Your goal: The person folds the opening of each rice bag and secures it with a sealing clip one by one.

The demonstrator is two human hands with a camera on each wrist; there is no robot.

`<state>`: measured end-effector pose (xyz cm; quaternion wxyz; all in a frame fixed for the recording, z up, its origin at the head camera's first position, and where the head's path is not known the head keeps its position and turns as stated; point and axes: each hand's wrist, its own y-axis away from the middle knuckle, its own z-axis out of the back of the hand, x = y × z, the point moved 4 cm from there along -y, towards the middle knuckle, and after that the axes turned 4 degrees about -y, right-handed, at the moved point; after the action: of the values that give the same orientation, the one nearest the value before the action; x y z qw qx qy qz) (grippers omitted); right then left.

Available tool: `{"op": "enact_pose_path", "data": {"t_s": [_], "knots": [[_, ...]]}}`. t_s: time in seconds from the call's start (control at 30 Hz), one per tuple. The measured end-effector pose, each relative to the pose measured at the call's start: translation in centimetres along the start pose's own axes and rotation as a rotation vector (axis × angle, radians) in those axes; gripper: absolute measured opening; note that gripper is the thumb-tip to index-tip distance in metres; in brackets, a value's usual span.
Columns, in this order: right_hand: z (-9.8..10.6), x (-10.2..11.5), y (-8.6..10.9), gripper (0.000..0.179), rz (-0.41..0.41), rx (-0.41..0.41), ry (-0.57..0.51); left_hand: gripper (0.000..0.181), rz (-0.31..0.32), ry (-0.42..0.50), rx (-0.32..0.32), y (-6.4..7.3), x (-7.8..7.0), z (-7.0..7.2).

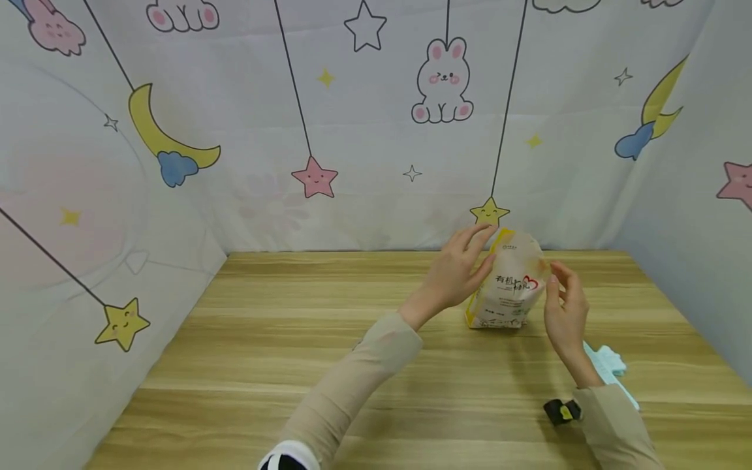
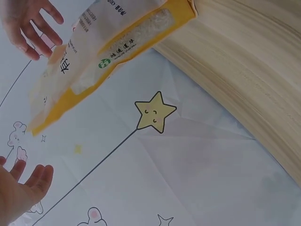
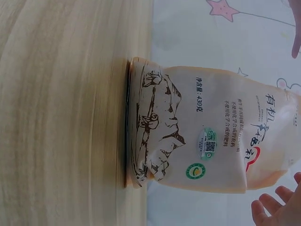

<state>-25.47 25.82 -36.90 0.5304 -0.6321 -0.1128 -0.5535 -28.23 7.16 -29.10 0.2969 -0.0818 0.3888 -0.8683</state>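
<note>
A pale paper food bag (image 1: 510,284) with yellow sides and printed characters stands on the table, its bottom resting flat in the right wrist view. The left wrist view shows a clear window in the side of the bag (image 2: 136,37), with pale contents behind it. At the bag's upper left is my left hand (image 1: 461,267), fingers extended and apart; whether they touch it is unclear. Beside the right edge of the bag, my right hand (image 1: 566,310) has loosely bent fingers and grips nothing. A pale blue long clip-like thing (image 1: 611,362) lies by my right wrist, partly covered by the forearm.
The wood-grain table (image 1: 352,378) ends at a pale cloth backdrop (image 1: 376,130) printed with stars, moons and rabbits. Similar cloth walls rise on the left and right. A small black device (image 1: 562,412) sits by my right sleeve.
</note>
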Motion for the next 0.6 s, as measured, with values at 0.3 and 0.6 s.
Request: {"op": "enact_pose_path", "data": {"t_s": [0.3, 0.6], "knots": [[-0.1, -0.2, -0.3, 0.032, -0.01, 0.008, -0.002, 0.043, 0.008, -0.026, 0.027, -0.9, -0.1, -0.7], [-0.1, -0.5, -0.6, 0.034, -0.028, 0.025, 0.02, 0.043, 0.024, -0.021, 0.065, -1.6, -0.5, -1.1]]}}
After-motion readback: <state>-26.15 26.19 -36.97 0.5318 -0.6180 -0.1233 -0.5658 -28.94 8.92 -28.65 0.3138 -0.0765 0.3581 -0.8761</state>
